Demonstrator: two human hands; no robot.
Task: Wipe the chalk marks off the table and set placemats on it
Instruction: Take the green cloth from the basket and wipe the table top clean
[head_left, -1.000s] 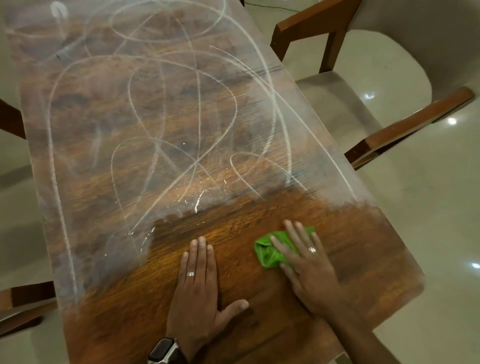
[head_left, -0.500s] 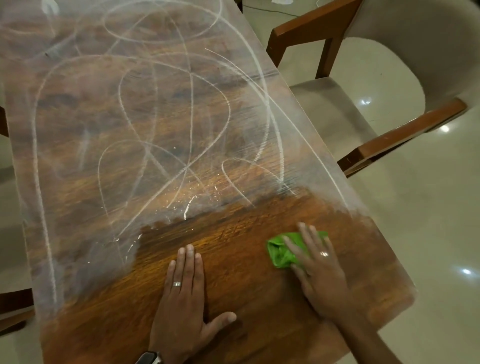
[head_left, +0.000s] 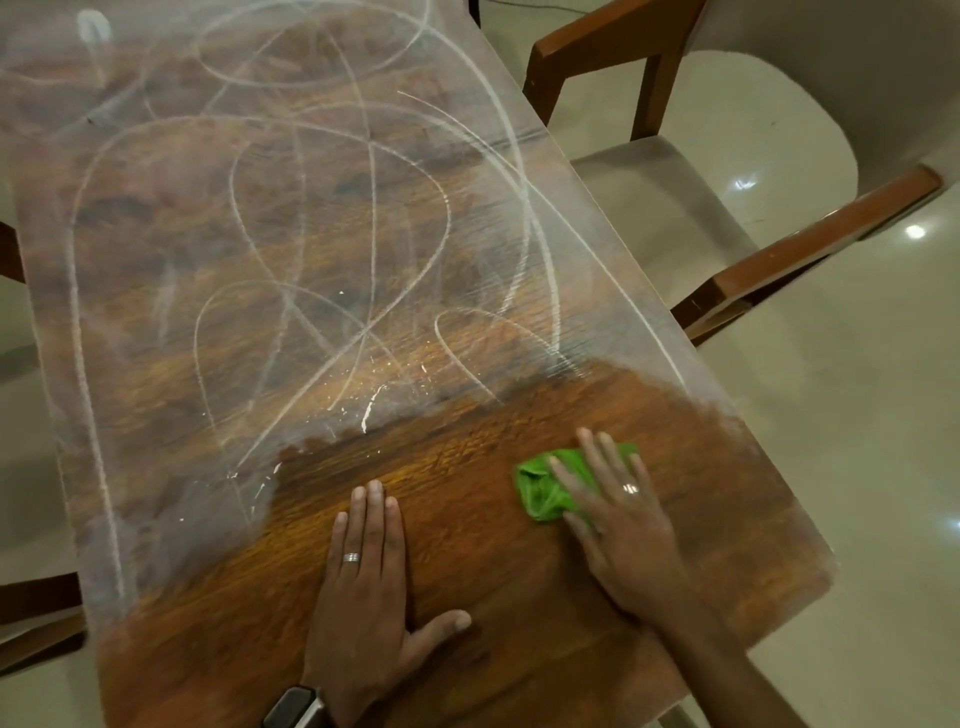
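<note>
At the left, white looping chalk marks (head_left: 291, 249) and a pale dusty haze cover most of the long brown wood-grain table (head_left: 467, 597), reaching from the far end down to a ragged boundary; only the near strip shows bare, glossy wood. On that strip the left hand (head_left: 363, 592) lies flat, fingers straight and together, thumb splayed, holding nothing and seemingly bracing. A dark smartwatch (head_left: 296, 706) sits on its wrist. To its right, the right hand (head_left: 618, 514) presses straight, spread fingers down on a small crumpled bright green cloth (head_left: 545, 488), which bulges out past the fingers toward the left. The cloth looks light, soft and limp, likely to bunch and slide under a palm, so flat pressure over its middle suits it better than a pinch. No placemats appear, perhaps out of view. Beyond the table's right edge stands a wooden-armed chair with a pale cushioned seat (head_left: 675, 218) on a shiny cream tiled floor (head_left: 857, 467) reflecting lights.
</note>
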